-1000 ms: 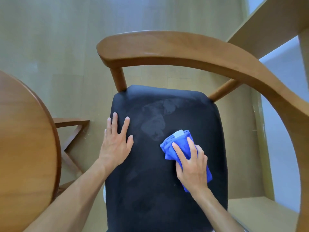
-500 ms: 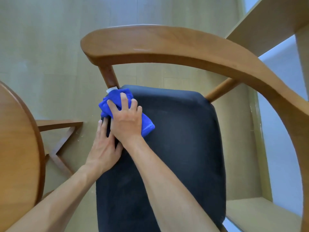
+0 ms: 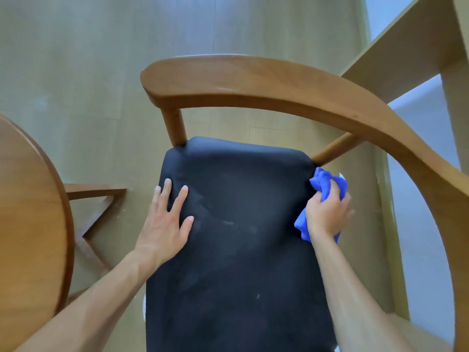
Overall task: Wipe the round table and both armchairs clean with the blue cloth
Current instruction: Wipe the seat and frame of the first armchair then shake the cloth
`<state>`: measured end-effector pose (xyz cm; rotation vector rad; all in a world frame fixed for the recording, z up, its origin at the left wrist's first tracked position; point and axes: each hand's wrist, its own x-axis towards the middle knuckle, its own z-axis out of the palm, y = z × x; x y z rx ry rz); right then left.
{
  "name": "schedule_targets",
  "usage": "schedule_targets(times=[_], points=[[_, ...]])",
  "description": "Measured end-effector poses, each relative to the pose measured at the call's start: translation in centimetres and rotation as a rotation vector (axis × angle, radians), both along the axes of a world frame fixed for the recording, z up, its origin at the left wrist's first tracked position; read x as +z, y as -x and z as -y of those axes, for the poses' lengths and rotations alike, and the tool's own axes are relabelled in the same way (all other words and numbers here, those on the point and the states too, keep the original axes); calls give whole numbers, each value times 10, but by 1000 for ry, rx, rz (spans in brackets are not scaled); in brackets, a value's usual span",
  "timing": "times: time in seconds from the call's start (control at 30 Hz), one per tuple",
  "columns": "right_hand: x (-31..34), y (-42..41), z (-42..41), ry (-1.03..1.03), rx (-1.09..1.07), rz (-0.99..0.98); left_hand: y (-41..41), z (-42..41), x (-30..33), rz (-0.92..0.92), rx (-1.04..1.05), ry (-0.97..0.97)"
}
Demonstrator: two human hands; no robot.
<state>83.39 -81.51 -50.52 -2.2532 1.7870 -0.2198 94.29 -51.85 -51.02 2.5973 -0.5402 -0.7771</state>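
Note:
An armchair with a curved wooden rail (image 3: 253, 82) and a black padded seat (image 3: 243, 224) fills the middle of the view. My left hand (image 3: 165, 224) lies flat on the seat's left side, fingers spread. At the seat's right edge, near the rear right post, my right hand (image 3: 327, 214) grips the bunched blue cloth (image 3: 327, 182) against the side of the cushion. Faint wipe streaks show on the seat. The round wooden table (image 3: 33, 224) curves in at the left.
The table's wooden base struts (image 3: 94, 207) stand on the pale floor (image 3: 101, 72) left of the chair. A light wooden shelf frame (image 3: 406, 54) rises at the right, close behind the chair's rail.
My right hand swept the cloth from the seat's back left corner across to its right edge. My left hand stayed flat on the seat's left side. The view shifted slightly.

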Motion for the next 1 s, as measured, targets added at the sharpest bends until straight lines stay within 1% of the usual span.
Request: schedule_targets(times=[0.07,0.13,0.2,0.23,0.27,0.3,0.37,0.4,0.43,0.47,0.53,0.57,0.63,0.67,0.7,0.73,0.8,0.83,0.9,0.93,0.97,1.0], points=[[0,-49,-48,54,169,12,0,-1,-1,3,-7,19],[1,-93,-119,78,464,58,-4,-1,0,-26,40,99],[4,-111,-184,106,767,51,-11,-7,7,-54,243,229],[6,-111,-201,93,877,38,-14,-11,10,-60,366,278],[8,-106,-205,63,979,42,-14,-14,13,-62,440,299],[9,-98,-199,63,1090,62,-12,-17,15,-57,444,294],[11,-74,-162,88,1294,77,-5,-19,14,-68,385,264],[12,-58,-136,86,1332,72,-2,-18,13,-75,376,245],[12,-40,-107,97,1302,61,-1,-17,12,-80,382,218],[12,-19,-77,124,1213,36,-1,-17,12,-78,390,189],[14,27,-23,146,929,-42,-3,-16,11,-58,372,139],[15,48,-4,96,762,-53,-4,-16,9,-50,367,140],[17,70,10,-38,400,-1,-6,-15,10,-50,406,156],[16,70,5,-67,246,25,-6,-15,9,-64,417,159],[16,61,-9,-72,140,52,-5,-16,8,-77,409,155],[13,47,-31,-39,120,52,-5,-17,8,-78,396,149],[11,8,-93,42,226,69,-9,-20,7,-108,441,183],[10,-13,-131,37,306,81,-13,-22,7,-187,535,264],[10,-47,-210,20,492,114,-24,-24,13,-472,803,557],[11,-56,-241,12,598,125,-30,-27,16,-570,928,687],[13,-61,-262,3,719,102,-34,-30,17,-609,1014,741],[15,-60,-274,3,838,79,-35,-33,17,-627,1066,720]])
